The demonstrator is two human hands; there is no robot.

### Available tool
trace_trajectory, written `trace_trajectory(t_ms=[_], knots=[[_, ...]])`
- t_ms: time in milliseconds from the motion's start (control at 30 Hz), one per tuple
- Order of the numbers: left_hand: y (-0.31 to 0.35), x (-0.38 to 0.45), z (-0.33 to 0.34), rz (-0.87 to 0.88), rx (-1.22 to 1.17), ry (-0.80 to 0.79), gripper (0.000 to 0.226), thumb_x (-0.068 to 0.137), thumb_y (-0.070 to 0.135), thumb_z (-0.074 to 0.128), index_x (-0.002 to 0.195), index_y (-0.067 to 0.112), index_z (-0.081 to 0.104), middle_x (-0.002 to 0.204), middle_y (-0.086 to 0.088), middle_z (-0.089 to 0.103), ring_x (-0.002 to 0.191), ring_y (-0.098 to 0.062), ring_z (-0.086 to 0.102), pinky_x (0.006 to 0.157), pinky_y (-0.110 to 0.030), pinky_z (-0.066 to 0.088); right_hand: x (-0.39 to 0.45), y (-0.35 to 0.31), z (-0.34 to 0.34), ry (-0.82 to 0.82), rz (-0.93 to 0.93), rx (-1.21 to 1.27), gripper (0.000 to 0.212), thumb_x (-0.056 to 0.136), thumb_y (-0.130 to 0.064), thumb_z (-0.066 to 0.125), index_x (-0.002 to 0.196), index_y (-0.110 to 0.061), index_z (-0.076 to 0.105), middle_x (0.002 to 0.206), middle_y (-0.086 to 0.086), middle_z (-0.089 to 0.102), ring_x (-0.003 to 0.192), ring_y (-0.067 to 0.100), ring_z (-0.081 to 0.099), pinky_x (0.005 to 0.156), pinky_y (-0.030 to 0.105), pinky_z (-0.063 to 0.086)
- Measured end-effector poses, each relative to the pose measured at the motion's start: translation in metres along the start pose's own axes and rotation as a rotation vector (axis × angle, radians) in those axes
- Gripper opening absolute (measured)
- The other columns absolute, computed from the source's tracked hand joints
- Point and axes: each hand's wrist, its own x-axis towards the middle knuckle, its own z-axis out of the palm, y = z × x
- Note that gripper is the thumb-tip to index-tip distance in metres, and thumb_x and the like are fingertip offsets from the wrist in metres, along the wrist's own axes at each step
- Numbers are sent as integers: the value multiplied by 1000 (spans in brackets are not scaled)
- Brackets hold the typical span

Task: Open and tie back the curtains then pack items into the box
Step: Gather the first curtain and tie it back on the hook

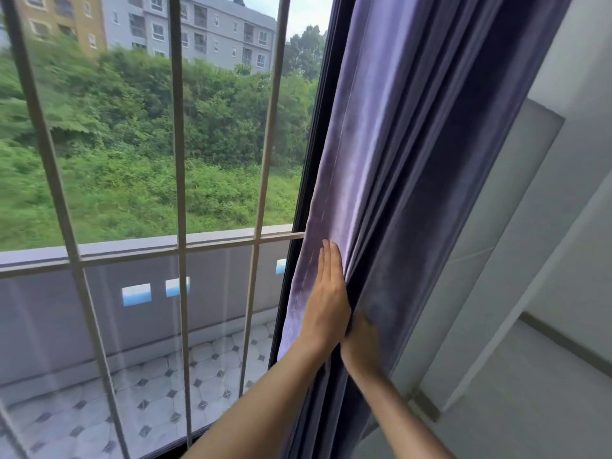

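Note:
A purple velvet curtain (407, 154) hangs bunched in folds at the right side of the window. My left hand (326, 293) lies flat on the curtain's left edge, fingers straight and pointing up. Just to its right, my right hand (362, 339) reaches into the folds; its fingers are hidden behind the fabric, so its hold cannot be made out. Both forearms come up from the bottom of the view. No box or tie-back is in view.
The window (132, 160) with pale metal bars (178, 193) fills the left. A dark window frame (298, 226) runs beside the curtain. A tiled balcony floor (165, 385) lies outside. White wall panels (530, 260) stand to the right.

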Motion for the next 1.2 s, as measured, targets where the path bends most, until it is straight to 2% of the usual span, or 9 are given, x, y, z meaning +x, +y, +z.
trace_trajectory(t_ms=[200, 367, 533, 633, 767, 900, 1000, 1100, 1200], knots=[[-12, 5, -6, -15, -13, -46, 87, 72, -25, 24, 150, 7, 0, 159, -5, 2, 146, -10, 1, 110, -4, 1, -33, 12, 36, -121, 66, -118, 33, 96, -16, 43, 126, -19, 57, 119, 1, 67, 107, 20, 64, 89, 26, 46], [-21, 12, -5, 38, -91, -85, 81, 80, -21, 29, 151, 13, 11, 156, -6, 24, 141, -18, 28, 111, -35, 34, -61, 31, 47, -176, 93, -96, 50, 94, -5, 39, 141, -19, 43, 129, 4, 62, 115, 22, 61, 95, 29, 45], [-18, 11, -3, 19, -142, -61, 77, 78, -19, 30, 149, 8, 20, 151, -7, 33, 129, -13, 43, 103, -16, 36, -63, 32, 48, -148, 10, -72, 54, 90, -2, 41, 141, -19, 44, 124, 5, 65, 108, 25, 65, 89, 33, 51], [-15, 9, 0, 0, -153, -56, 77, 78, -19, 30, 149, 8, 19, 151, -7, 34, 115, 5, 43, 92, 0, 31, -61, 33, 56, -146, 5, -82, 58, 89, 1, 42, 143, -19, 44, 126, 8, 64, 105, 29, 65, 85, 36, 53], [-11, 7, 1, -20, -175, -31, 74, 82, -14, 31, 150, 11, 17, 153, -5, 31, 125, 1, 40, 96, -2, 29, -61, 33, 67, -206, 0, -90, 57, 94, -4, 36, 147, -25, 36, 132, 4, 60, 110, 26, 63, 90, 36, 51], [-7, 4, 0, -28, -208, -33, 59, 94, 24, 29, 150, 10, 17, 154, -4, 28, 140, -10, 29, 111, -24, 30, -65, 28, 73, -189, 25, -40, 45, 96, -20, 27, 137, -28, 43, 128, 0, 63, 107, 26, 64, 88, 36, 51], [-6, -2, 0, 11, -160, -79, 80, 93, 60, 28, 151, 8, 10, 158, -6, 17, 145, -12, 15, 118, -32, 20, -65, 27, 79, -193, 12, -36, 46, 97, -28, 23, 137, -26, 45, 127, 1, 63, 107, 27, 64, 88, 41, 52], [-6, -1, 1, 8, -87, -76, 71, 97, 35, 44, 151, 7, 7, 159, -6, 11, 146, -15, 13, 117, -27, 20, -64, 30, 82, -230, -12, -74, 45, 97, -17, 30, 139, -28, 41, 123, 4, 65, 103, 28, 65, 85, 41, 53], [-8, 1, 1, 2, -68, -65, 70, 88, -3, 39, 151, 7, 9, 158, -6, 14, 145, -18, 18, 109, -6, 17, -74, 34, 81, -360, 65, 57, 70, 79, -11, 35, 144, -36, 35, 126, -1, 62, 111, 28, 61, 86, 32, 51]])
